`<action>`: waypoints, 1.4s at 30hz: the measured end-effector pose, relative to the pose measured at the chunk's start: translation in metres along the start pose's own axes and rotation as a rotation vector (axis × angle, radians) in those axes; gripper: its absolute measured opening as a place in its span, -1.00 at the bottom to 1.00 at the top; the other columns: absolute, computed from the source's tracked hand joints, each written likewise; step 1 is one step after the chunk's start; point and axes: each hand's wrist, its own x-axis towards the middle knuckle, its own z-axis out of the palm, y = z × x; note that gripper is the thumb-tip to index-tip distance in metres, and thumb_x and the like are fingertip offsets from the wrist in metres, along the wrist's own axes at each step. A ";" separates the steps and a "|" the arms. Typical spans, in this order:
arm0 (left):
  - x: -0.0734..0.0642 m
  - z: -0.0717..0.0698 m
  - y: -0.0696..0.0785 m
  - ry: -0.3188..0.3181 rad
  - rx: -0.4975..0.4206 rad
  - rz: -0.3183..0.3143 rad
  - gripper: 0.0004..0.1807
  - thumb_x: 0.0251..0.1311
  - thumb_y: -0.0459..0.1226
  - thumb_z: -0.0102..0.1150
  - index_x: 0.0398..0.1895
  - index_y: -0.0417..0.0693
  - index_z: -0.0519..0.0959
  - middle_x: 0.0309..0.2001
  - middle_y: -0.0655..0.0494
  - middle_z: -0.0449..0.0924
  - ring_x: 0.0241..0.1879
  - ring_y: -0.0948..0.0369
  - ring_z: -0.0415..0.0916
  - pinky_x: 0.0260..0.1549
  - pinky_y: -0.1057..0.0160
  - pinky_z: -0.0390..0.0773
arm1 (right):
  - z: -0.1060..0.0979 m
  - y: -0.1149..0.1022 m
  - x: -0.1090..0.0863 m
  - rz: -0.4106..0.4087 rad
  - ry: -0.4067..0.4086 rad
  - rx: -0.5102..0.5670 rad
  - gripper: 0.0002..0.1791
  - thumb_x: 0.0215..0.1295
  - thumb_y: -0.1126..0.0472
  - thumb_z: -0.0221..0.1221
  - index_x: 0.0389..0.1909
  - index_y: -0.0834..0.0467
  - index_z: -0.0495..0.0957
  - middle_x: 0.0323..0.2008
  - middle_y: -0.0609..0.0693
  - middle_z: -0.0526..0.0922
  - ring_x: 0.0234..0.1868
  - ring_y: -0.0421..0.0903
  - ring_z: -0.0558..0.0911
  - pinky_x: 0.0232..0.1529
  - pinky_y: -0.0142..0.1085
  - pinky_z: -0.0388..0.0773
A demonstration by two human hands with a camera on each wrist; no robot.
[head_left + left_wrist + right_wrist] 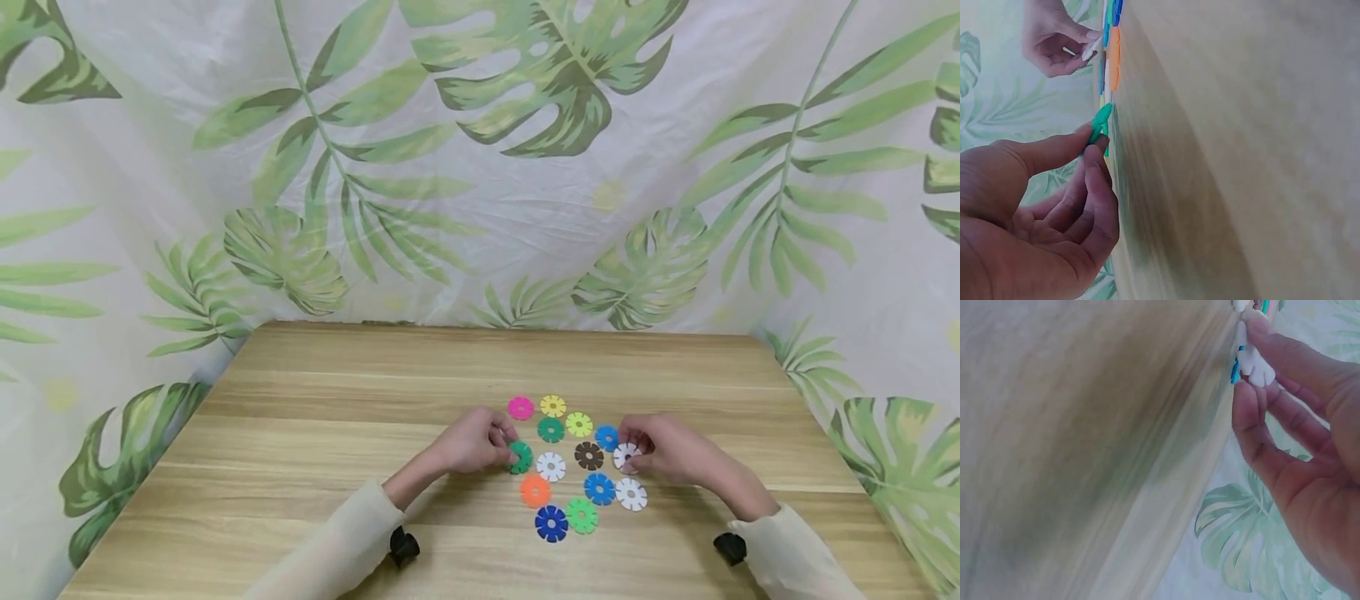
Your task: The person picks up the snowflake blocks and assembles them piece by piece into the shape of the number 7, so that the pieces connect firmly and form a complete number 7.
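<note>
My left hand [474, 442] pinches a green notched disc [526, 455] at the left side of a group of flat plastic discs. Seen from the left wrist, that green disc [1102, 116] is tilted between thumb and fingers. On the group's right side, my right hand [671, 450] holds a white notched disc [622, 451] by its edge. The right wrist view shows this white disc [1261, 372] tilted between the thumb and fingertips. A light blue disc [602, 432] lies close by the right fingers, and another white disc [637, 501] lies just below them.
Between the hands lie brown [582, 461], white [544, 472] and green [543, 432] discs. Pink [513, 409] and yellow [546, 409] ones are farther back. Orange [527, 496] and dark blue [543, 531] discs lie nearer. Leaf-patterned cloth [525, 208] hangs behind the wooden table [337, 400].
</note>
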 end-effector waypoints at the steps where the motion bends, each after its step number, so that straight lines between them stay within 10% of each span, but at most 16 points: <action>1: -0.001 0.000 0.000 0.005 -0.023 -0.008 -0.77 0.20 -0.39 0.46 -0.11 -0.28 0.69 -0.53 0.16 0.59 -0.52 0.31 0.48 -0.49 0.38 0.49 | 0.000 0.000 0.000 -0.011 0.006 0.003 -0.80 0.21 0.24 0.48 -0.23 0.02 0.65 -0.42 -0.25 0.63 -0.37 -0.37 0.51 -0.32 -0.43 0.54; 21: -0.010 -0.005 0.002 0.001 -0.415 -0.098 -0.78 0.37 -0.40 0.30 -0.01 -0.38 0.66 -0.23 -0.11 0.81 -0.29 0.08 0.80 -0.14 0.08 0.80 | -0.003 -0.031 0.006 -0.158 0.160 0.026 -0.85 0.33 0.29 0.39 -0.12 0.07 0.79 -0.24 -0.13 0.83 -0.26 -0.36 0.70 -0.18 -0.39 0.72; 42: -0.014 -0.006 0.006 0.050 -0.536 -0.125 -0.73 0.35 -0.33 0.35 0.00 -0.35 0.65 -0.22 -0.15 0.83 -0.33 0.21 0.75 -0.05 0.06 0.79 | 0.012 -0.058 0.024 -0.182 0.274 0.200 -0.92 0.37 0.26 0.37 -0.17 0.11 0.78 -0.29 -0.07 0.84 -0.31 -0.33 0.74 -0.21 -0.42 0.73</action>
